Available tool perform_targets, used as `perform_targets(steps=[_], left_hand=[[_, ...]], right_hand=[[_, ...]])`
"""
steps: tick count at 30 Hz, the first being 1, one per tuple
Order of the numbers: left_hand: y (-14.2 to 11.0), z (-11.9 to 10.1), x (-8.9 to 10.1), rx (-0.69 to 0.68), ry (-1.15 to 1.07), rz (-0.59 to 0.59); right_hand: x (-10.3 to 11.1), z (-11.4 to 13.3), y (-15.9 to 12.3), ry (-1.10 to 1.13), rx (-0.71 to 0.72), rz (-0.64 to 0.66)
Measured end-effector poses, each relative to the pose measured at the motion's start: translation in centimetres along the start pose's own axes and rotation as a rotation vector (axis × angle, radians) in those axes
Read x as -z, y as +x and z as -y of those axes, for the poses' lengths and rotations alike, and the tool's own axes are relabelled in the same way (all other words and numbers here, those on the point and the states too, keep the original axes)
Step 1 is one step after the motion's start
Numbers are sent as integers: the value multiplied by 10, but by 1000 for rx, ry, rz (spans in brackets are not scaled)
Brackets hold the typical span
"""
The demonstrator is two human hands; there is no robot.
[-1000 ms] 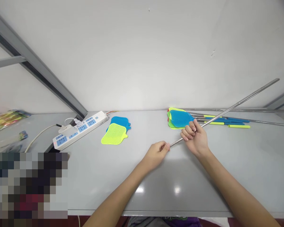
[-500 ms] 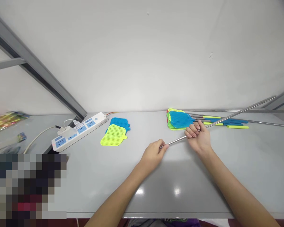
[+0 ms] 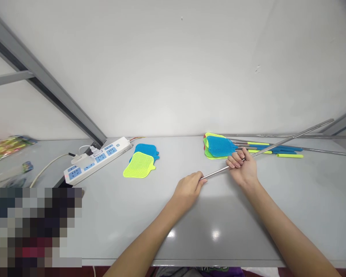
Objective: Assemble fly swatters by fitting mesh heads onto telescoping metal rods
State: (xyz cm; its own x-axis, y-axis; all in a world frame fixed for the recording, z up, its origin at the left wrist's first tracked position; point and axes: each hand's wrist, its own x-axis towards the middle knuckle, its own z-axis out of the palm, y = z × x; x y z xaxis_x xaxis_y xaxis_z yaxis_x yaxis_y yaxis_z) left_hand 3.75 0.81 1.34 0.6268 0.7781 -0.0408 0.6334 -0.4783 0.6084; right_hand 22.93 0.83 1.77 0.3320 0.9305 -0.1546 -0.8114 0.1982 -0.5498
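A long silver metal rod (image 3: 279,142) slants up to the right between my hands, its far tip near the right frame post. My left hand (image 3: 188,187) pinches the rod's near end, which is hidden in the fingers. Farther along, my right hand (image 3: 242,167) is wrapped round the rod, palm up. Just behind the right hand lies a pile of fly swatters with a blue swatter head (image 3: 219,146) on top and yellow-green and red ones under it. To the left, a yellow-green swatter head (image 3: 140,164) partly covers blue swatter heads (image 3: 146,149) on the table.
A white power strip (image 3: 96,157) with plugs and cables lies at the left. More metal rods (image 3: 320,136) run along the wall (image 3: 173,77). A yellow-green tube (image 3: 290,156) lies by the blue handles. Packaged items (image 3: 13,146) sit far left, beyond a metal post (image 3: 52,80).
My left hand has shifted its grip slightly, with the fingers more closed over the rod's end. The rod's far tip has dropped a little and moved left. My right hand is nearly still.
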Motion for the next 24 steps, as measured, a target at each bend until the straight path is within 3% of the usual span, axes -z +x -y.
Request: perform_targets(steps=[17, 24], left_hand=[[-3, -4, -8, -38, 117, -30], [-6, -5, -15, -16, 83, -5]], right_hand=[[-2, -2, -1, 14, 3, -63], [-2, -5, -4, -1, 45, -11]])
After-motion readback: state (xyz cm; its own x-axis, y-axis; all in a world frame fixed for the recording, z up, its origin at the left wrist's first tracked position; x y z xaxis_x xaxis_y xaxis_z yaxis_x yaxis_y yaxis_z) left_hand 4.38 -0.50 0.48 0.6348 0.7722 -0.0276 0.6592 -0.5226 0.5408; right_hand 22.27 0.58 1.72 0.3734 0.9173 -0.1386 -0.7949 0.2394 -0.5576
